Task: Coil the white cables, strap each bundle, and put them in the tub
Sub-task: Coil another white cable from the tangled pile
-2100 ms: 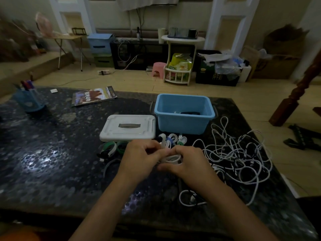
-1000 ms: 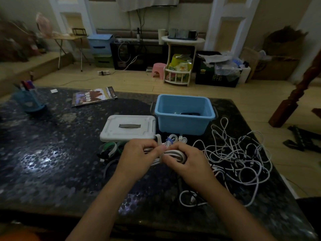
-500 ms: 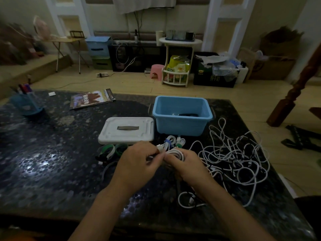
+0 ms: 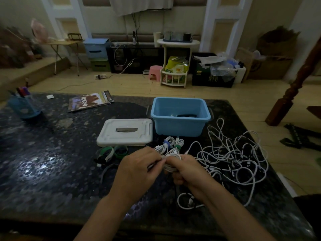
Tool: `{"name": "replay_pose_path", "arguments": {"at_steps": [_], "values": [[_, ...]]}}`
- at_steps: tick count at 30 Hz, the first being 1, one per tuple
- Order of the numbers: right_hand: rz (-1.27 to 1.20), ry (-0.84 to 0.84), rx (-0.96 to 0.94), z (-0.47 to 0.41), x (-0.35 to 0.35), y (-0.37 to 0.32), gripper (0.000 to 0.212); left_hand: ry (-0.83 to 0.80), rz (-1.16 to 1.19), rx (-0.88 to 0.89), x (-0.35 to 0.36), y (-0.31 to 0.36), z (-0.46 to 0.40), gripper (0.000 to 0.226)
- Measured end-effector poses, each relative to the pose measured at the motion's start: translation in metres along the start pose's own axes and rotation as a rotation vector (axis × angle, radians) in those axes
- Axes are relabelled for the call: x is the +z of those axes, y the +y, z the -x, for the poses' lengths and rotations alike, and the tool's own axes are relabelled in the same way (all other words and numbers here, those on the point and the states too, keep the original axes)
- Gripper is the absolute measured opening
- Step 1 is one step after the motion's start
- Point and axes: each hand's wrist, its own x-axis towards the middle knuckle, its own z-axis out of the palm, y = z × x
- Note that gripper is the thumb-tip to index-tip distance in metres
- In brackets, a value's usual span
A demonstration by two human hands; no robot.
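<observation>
Both hands meet over the dark table on a coiled white cable bundle (image 4: pixel 171 163). My right hand (image 4: pixel 188 171) grips the coil from the right. My left hand (image 4: pixel 139 166) pinches its left end. Two strapped bundles (image 4: pixel 169 144), one with a blue strap and one with a green strap, lie just behind my hands. A tangle of loose white cables (image 4: pixel 231 157) spreads to the right. The blue tub (image 4: pixel 180 126) stands behind, with a dark item inside. Spare straps (image 4: pixel 114 152), green and white, lie left of my hands.
The tub's white lid (image 4: pixel 126 132) lies flat left of the tub. A small loose cable loop (image 4: pixel 188 200) sits near the front edge under my right forearm. A magazine (image 4: pixel 90 100) and a blue pen cup (image 4: pixel 22 105) are at the far left.
The hands have drawn closer together on the coil, and the bundle is more tightly gathered in my right hand. The view has tipped slightly.
</observation>
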Motion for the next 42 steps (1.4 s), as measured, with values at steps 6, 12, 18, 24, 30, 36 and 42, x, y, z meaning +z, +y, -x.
{"name": "replay_pose_path", "arguments": {"at_steps": [6, 12, 18, 24, 30, 36, 42], "values": [[-0.076, -0.009, 0.096, -0.001, -0.004, -0.001, 0.018, -0.059, 0.118, 0.029, -0.003, -0.001, 0.0, 0.021], [-0.202, -0.052, 0.244, -0.004, -0.007, 0.002, 0.027, -0.118, 0.108, 0.075, -0.005, 0.001, 0.001, 0.017], [-0.364, -0.107, 0.348, -0.01, -0.011, 0.001, 0.025, -0.218, -0.18, 0.177, -0.001, -0.001, 0.002, 0.023], [-0.564, -0.192, 0.399, -0.005, -0.008, -0.006, 0.023, -0.05, -0.321, 0.231, 0.0, 0.006, -0.002, 0.02], [-0.576, -0.198, 0.399, -0.005, -0.011, -0.009, 0.032, -0.035, -0.367, 0.202, 0.003, -0.005, -0.001, 0.018], [-0.434, -0.126, 0.28, 0.006, -0.011, -0.017, 0.038, -0.084, -0.296, 0.028, 0.019, -0.01, 0.004, 0.027], [0.134, -0.005, 0.032, 0.008, -0.006, -0.016, 0.037, -0.021, 0.163, -0.376, 0.02, -0.01, 0.001, 0.022]]}}
